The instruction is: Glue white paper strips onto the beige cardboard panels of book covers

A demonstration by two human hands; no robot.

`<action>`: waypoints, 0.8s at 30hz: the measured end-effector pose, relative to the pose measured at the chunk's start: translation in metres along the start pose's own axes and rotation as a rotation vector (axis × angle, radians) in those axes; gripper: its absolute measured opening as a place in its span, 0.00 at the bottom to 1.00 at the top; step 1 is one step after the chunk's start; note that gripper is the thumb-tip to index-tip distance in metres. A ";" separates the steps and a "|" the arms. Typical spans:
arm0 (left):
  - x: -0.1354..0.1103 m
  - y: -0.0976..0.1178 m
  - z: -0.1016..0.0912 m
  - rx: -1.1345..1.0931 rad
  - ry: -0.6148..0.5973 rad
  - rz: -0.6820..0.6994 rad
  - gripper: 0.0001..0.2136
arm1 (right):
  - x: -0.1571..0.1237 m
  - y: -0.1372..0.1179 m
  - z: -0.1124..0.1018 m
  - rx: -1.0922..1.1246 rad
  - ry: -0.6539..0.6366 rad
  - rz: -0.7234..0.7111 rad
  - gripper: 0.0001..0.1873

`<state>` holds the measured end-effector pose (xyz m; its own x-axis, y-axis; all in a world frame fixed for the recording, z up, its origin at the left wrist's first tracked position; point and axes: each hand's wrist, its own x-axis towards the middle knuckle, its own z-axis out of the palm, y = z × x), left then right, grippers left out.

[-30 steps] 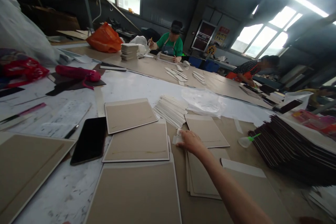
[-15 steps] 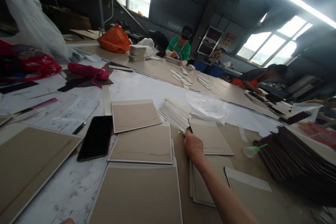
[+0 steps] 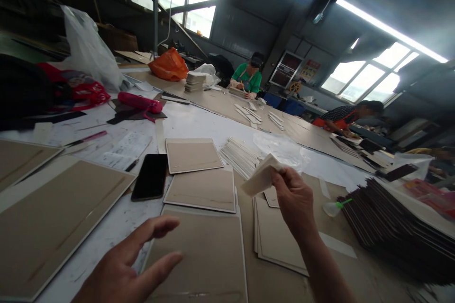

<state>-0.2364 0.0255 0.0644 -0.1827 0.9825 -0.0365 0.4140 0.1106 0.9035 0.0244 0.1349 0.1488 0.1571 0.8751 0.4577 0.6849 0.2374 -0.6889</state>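
Observation:
My right hand [image 3: 293, 196] pinches a pale cream strip of paper or thin card [image 3: 261, 179], which is raised and bent or tilted above the table. Just behind it lies a fanned pile of pale strips [image 3: 237, 155]. My left hand [image 3: 130, 260] has thumb and fingers spread, with nothing between them, over the left edge of a large beige board [image 3: 209, 246]. Brownish streaks cross that board's near end. Farther back, a smaller board [image 3: 194, 155] overlaps another board [image 3: 206, 190]. Under my right wrist sit stacked boards [image 3: 277, 236], partly hidden by my arm.
A black phone [image 3: 150, 177] lies left of the boards, near another large board [image 3: 71, 218]. At right stand a small bottle with a green nozzle [image 3: 332, 208] and a tall stack of dark-edged panels [image 3: 394, 227]. Two people [image 3: 249, 78] work across the table.
My right hand has lifted from beside the pile, now with a cream strip in it. My left hand has come up into view from the bottom edge, fingers spread. The camera view has shifted.

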 end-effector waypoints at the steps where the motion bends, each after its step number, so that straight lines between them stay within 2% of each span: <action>1: 0.003 0.012 -0.001 -0.009 -0.030 0.038 0.26 | -0.008 -0.015 -0.008 0.084 -0.072 0.001 0.12; 4: 0.005 0.049 -0.001 -0.140 -0.095 0.160 0.33 | -0.038 -0.056 -0.022 0.337 -0.363 0.054 0.11; 6: -0.003 0.064 0.004 -0.320 -0.269 0.155 0.37 | -0.062 -0.073 -0.023 0.446 -0.524 0.124 0.11; 7: -0.009 0.066 0.008 -0.431 -0.411 0.094 0.33 | -0.074 -0.077 -0.021 0.479 -0.574 0.164 0.11; 9: -0.025 0.062 0.017 -0.638 -0.694 -0.109 0.19 | -0.097 -0.078 -0.014 0.509 -0.619 0.240 0.12; 10: -0.034 0.055 0.021 -0.719 -0.789 -0.210 0.15 | -0.108 -0.076 -0.010 0.515 -0.633 0.271 0.13; 11: -0.043 0.047 0.025 -0.782 -0.838 -0.288 0.16 | -0.118 -0.073 -0.006 0.527 -0.662 0.298 0.13; 15: -0.073 0.015 0.028 -0.964 -0.782 -0.379 0.15 | -0.149 -0.059 0.006 0.652 -0.862 0.364 0.14; 17: -0.083 0.005 0.026 -1.010 -0.789 -0.416 0.14 | -0.161 -0.054 0.010 0.684 -0.913 0.391 0.15; 24: -0.103 -0.014 0.028 -1.119 -0.798 -0.483 0.13 | -0.195 -0.050 0.023 0.635 -0.797 0.518 0.18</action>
<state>-0.1984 -0.0733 0.0437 0.5883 0.7456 -0.3131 -0.5080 0.6420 0.5743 -0.0573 -0.0377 0.0813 -0.3352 0.8947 -0.2952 0.1505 -0.2584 -0.9542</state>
